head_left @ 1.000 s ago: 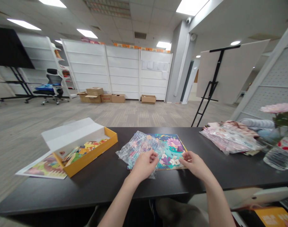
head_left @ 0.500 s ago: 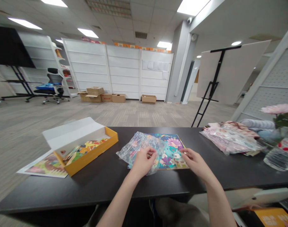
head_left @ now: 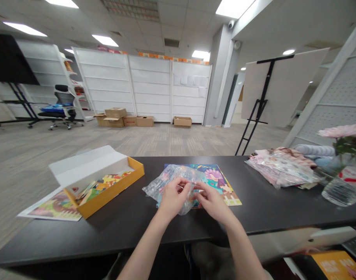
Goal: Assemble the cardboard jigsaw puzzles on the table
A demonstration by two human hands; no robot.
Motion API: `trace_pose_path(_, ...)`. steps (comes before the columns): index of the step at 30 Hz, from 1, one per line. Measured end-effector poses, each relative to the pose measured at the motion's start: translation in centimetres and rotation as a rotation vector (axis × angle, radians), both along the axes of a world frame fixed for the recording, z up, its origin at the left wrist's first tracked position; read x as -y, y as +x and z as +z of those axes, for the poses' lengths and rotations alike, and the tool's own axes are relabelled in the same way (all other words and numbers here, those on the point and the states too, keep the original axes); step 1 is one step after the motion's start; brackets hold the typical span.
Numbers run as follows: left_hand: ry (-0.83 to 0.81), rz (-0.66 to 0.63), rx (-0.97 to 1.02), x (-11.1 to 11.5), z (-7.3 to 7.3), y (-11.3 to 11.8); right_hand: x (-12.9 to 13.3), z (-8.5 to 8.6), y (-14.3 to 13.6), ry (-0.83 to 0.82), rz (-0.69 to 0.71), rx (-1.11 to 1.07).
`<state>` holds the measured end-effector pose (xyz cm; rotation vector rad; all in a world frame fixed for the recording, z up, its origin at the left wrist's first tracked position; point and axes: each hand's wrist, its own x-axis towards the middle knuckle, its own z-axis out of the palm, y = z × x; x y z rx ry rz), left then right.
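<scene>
Over a black table [head_left: 107, 235], you pinched a clear plastic bag [head_left: 162, 182] between the thumb and fingers of your left hand [head_left: 172, 199]. Your right hand [head_left: 213, 201] curled in close beside it; whether those fingertips gripped the plastic could not be told. The bag lay across a colorful picture sheet [head_left: 232, 200]. An open yellow box [head_left: 116, 189] of printed pieces sat to the left; cardboard boxes [head_left: 145, 121] lined white shelving [head_left: 150, 85] beyond.

I have my left hand [head_left: 174, 197] and right hand [head_left: 214, 202] close together, fingers [head_left: 182, 182] curled, forearms [head_left: 145, 243] slanting far from near
</scene>
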<state>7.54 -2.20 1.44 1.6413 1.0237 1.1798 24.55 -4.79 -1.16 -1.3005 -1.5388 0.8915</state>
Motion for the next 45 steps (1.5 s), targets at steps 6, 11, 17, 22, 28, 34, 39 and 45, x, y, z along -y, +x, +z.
trace_pose_path(6,-0.029,-0.023,-0.041,-0.4,-0.9,-0.5,0.6,0.5,5.9,-0.022,-0.565,0.579)
trace_pose_path(11,-0.022,-0.013,-0.119,-0.7,-1.9,-0.2,1.2,-0.4,8.0,-0.120,-0.614,0.781)
trace_pose_path(17,-0.006,-0.047,-0.139,-0.8,-2.3,0.4,1.0,-0.1,6.8,-0.170,-0.552,0.854)
trace_pose_path(22,-0.009,-0.044,-0.159,-1.0,-2.7,0.6,0.8,-0.3,6.5,-0.192,-0.584,0.802)
trace_pose_path(28,-0.027,-0.051,-0.170,-1.1,-3.1,0.8,0.0,-1.0,6.7,-0.131,-0.582,0.532)
trace_pose_path(34,-0.032,-0.007,-0.071,-1.3,-2.6,0.5,-0.1,-0.1,6.6,0.000,-0.616,0.160)
trace_pose_path(39,-0.003,0.011,-0.024,-1.0,-1.4,0.2,-0.1,0.3,4.2,0.002,-0.371,-0.119)
trace_pose_path(45,0.007,0.018,0.002,-0.4,-0.5,0.0,-0.5,-0.4,-0.2,-0.038,-0.059,-0.195)
